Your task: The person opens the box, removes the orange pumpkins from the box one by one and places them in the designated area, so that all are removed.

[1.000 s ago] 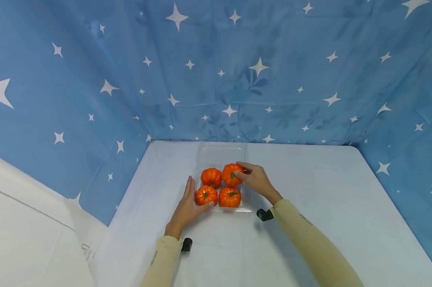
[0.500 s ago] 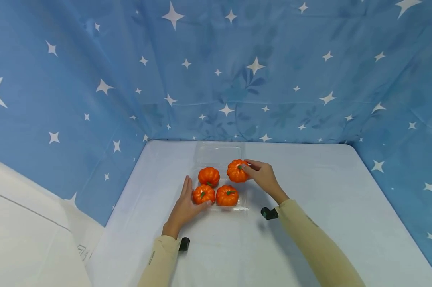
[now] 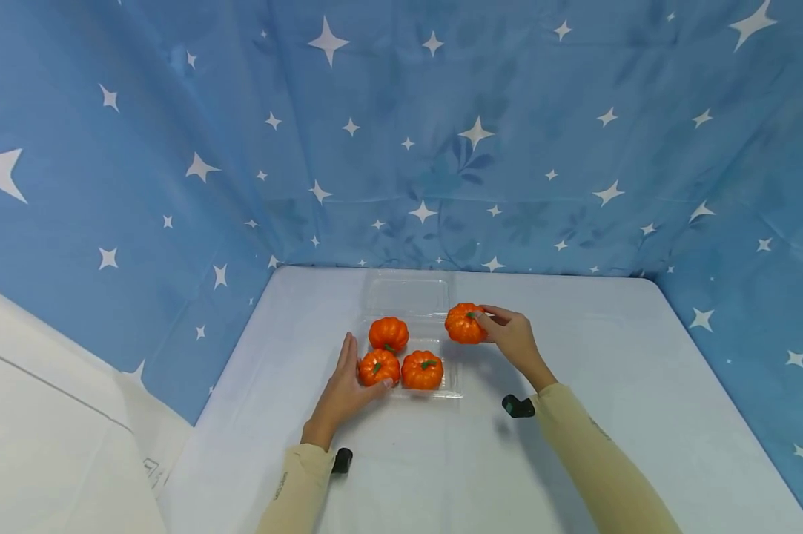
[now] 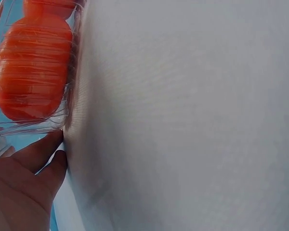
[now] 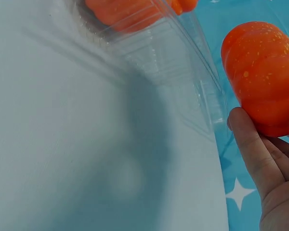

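My right hand holds a small orange pumpkin with a green stem, raised off the table at the right of a clear plastic clamshell box. In the right wrist view the pumpkin shows yellow specks, with fingertips pressed to its side. Three more pumpkins sit in the box: one at the back left, one at the front left, one at the front right. At the box's front left corner rests my left hand, fingers straight along the side. The left wrist view shows its fingers touching the box.
The box's clear lid lies folded back toward the far edge of the white table. A blue star-patterned curtain hangs behind and on both sides. White cloth drapes at the left.
My right hand has lifted the pumpkin out of the box's back right place and carried it to the right. The left hand has stayed at the box's corner.
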Available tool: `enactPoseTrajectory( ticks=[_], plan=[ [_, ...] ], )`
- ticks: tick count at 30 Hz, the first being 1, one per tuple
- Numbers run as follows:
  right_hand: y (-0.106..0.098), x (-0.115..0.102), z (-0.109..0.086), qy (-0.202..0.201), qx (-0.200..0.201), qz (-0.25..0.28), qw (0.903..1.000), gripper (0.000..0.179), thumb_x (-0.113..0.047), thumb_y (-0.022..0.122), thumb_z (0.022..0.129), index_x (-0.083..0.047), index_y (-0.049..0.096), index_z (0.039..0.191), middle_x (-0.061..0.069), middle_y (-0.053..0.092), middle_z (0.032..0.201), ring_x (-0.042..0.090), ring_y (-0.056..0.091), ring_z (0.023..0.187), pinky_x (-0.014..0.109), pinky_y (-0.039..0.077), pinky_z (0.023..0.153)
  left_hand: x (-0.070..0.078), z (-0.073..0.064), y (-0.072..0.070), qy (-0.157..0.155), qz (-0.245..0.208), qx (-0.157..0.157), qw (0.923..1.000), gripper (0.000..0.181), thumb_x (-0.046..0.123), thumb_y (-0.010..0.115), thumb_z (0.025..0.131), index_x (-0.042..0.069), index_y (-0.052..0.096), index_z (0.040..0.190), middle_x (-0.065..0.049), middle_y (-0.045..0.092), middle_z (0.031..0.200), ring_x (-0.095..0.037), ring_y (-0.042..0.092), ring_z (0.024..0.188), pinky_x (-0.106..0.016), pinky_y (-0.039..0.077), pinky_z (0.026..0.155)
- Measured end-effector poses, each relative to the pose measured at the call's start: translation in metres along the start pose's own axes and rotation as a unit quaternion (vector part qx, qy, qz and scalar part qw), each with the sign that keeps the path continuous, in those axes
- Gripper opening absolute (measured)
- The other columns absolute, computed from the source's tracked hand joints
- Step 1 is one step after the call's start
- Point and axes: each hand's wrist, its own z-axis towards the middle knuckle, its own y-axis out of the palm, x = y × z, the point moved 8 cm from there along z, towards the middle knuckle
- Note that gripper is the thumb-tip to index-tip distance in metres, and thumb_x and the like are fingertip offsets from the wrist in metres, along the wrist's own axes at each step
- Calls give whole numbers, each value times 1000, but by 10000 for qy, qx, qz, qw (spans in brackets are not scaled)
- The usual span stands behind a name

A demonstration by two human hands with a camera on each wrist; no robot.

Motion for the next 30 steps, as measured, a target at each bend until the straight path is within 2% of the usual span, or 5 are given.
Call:
enactPoseTrajectory(
  ticks=[13,21,30],
  plan=[
    [-24,27,-5,296,105,-75,9995,65,-45,67,106,5,60,148,30,67,130,30,75,99,23,61,80,-1,-2,1,-33,22,-11,10000,125,63,80,88,6,9,173,-5,-2,180,-39,20,161,-63,25,124],
    [-29,40,-8,481,181,-385,9979,63,-44,64,108,4,59,149,29,63,138,38,67,113,22,60,86,0,-1,1,30,-58,37,10000,125,64,80,87,5,9,172,-5,-2,180,-38,25,159,-60,24,125],
    [-22,62,-13,889,61,-566,9944,59,-44,64,108,0,59,146,27,61,142,40,61,125,40,58,100,-1,-2,2,-42,-24,38,10000,125,64,80,87,7,9,173,-3,-2,180,-37,22,161,-61,24,125]
  ],
)
